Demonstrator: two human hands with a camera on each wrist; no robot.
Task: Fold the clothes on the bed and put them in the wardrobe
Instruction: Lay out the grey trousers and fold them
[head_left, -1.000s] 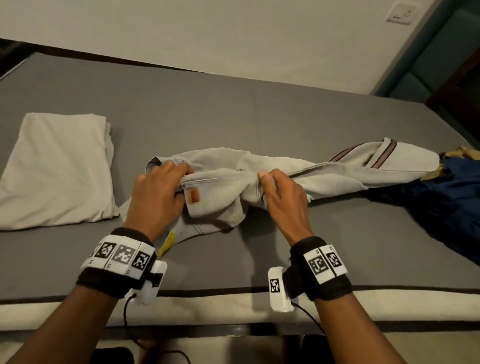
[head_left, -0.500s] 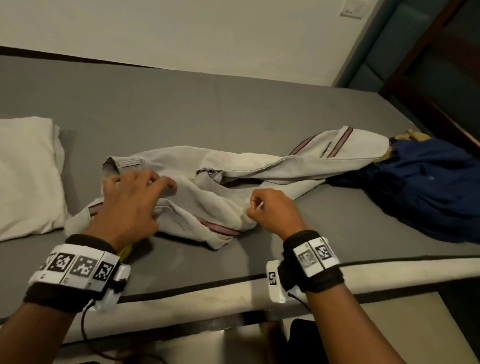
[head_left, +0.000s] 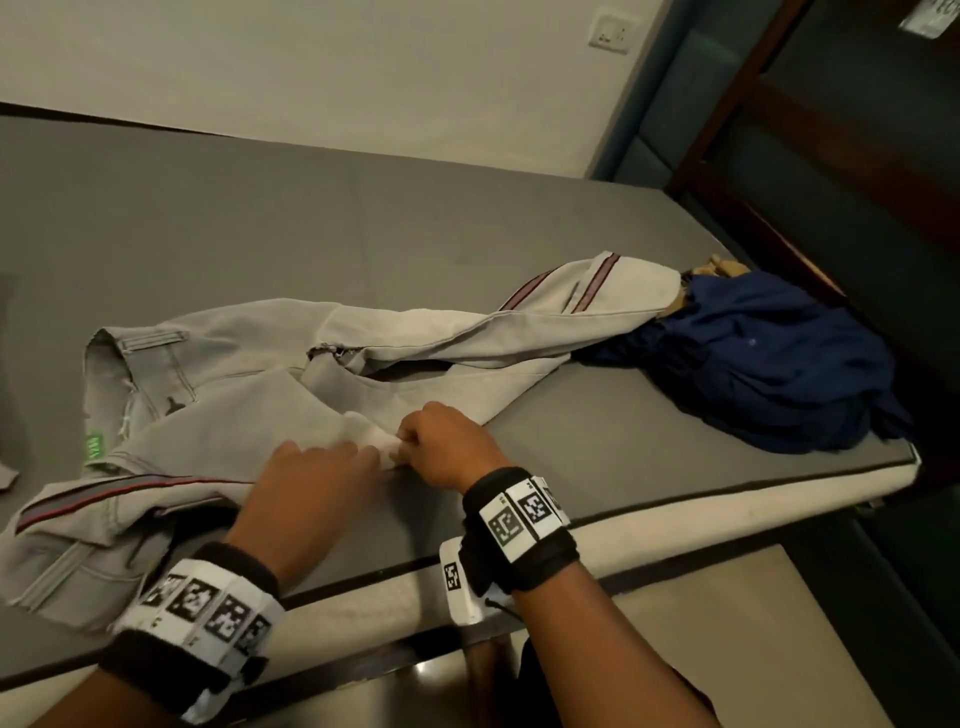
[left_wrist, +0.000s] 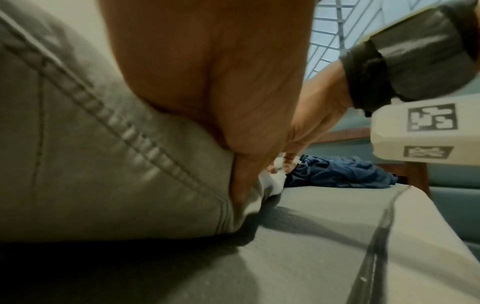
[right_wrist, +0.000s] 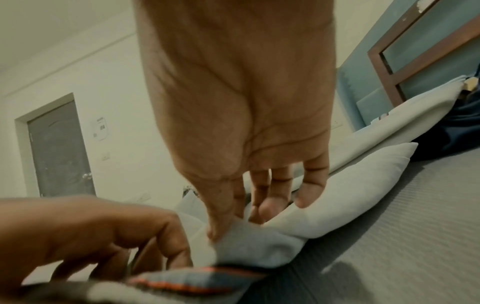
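Grey trousers (head_left: 249, 374) with dark red side stripes lie crumpled across the grey bed (head_left: 363, 218), waistband to the left. A white pocket lining (head_left: 374, 441) sticks out at their near edge. My right hand (head_left: 410, 447) pinches this lining (right_wrist: 259, 246) between thumb and fingers. My left hand (head_left: 358, 457) lies on the trousers just left of it, palm pressed on the cloth (left_wrist: 91, 164). In the right wrist view its fingers (right_wrist: 171, 236) curl onto the striped edge beside the lining.
A dark blue garment (head_left: 769, 364) lies bunched at the bed's right end, touching the trouser legs. The bed's front edge (head_left: 675, 514) runs just below my wrists. A dark wooden frame (head_left: 779, 156) stands to the right, and a grey door (right_wrist: 59, 148) is in the far wall.
The view has swung right, so the folded pale cloth at the left is out of sight. My left hand has slid right to meet the right hand, which now pinches the white lining.
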